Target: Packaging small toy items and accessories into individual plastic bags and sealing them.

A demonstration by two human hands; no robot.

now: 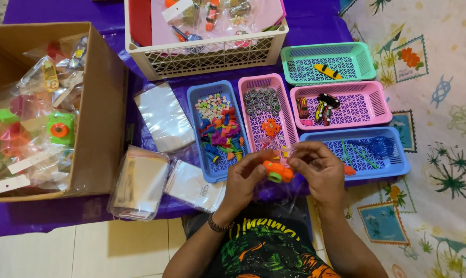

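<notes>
Nearest the camera, both hands meet just above the person's lap at the near edge of the purple-covered desk (pixel 47 216). The left hand (pixel 243 177) and the right hand (pixel 318 170) each pinch an orange toy car with a green wheel (pixel 278 171) between fingers and thumb, so it hangs between them, close to the near end of the pink tray of small parts (pixel 266 110). A bit of clear film seems to lie at the fingertips, though it is too thin to be sure of.

By the look of it, the step in hand is handling or bagging this one toy; the next move would likely call for a steady pinch from one hand while the other frees itself.

Left of the hands lie stacks of clear plastic bags (pixel 140 183). Beyond are a blue tray of coloured bits (pixel 217 128), a blue tray (pixel 367 152) on the right, a pink tray with little cars (pixel 341 105) and a green tray (pixel 328 64). Far left stands a cardboard box (pixel 101 110) of packed toys; farthest, a white basket (pixel 207 54).
</notes>
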